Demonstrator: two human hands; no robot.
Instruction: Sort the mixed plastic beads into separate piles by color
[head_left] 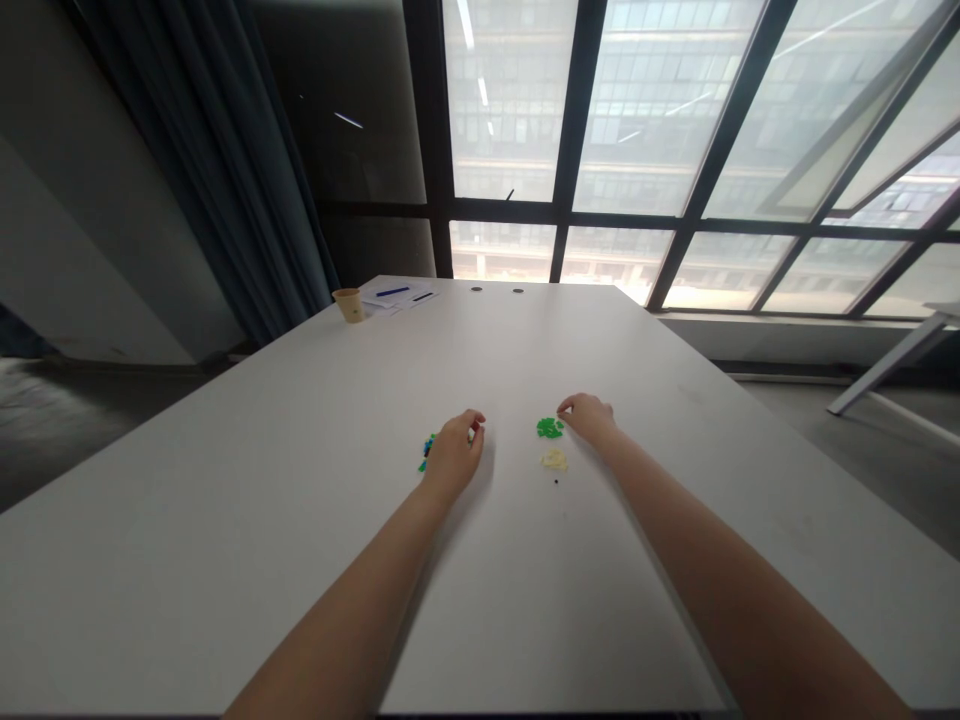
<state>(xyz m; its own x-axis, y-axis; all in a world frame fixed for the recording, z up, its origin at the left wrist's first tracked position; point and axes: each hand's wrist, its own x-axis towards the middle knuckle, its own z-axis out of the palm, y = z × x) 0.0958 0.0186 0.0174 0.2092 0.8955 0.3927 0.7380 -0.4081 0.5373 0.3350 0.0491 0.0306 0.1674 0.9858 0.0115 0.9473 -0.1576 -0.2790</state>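
Note:
My left hand is curled over the table, fingertips and thumb close together. Whatever lies between them is too small to make out. Partly hidden behind this hand is a mixed pile of small coloured pieces, with blue, green and dark ones showing. My right hand is pinched at the right edge of a little heap of flat green pieces. What its fingertips hold, if anything, cannot be seen. Just nearer to me sits a heap of pale yellow pieces, and below that a single tiny black piece.
Everything lies on a large white table. Toward its far left corner stand a tan paper cup and papers with a blue pen. Two dark round discs sit near the far edge, before the windows.

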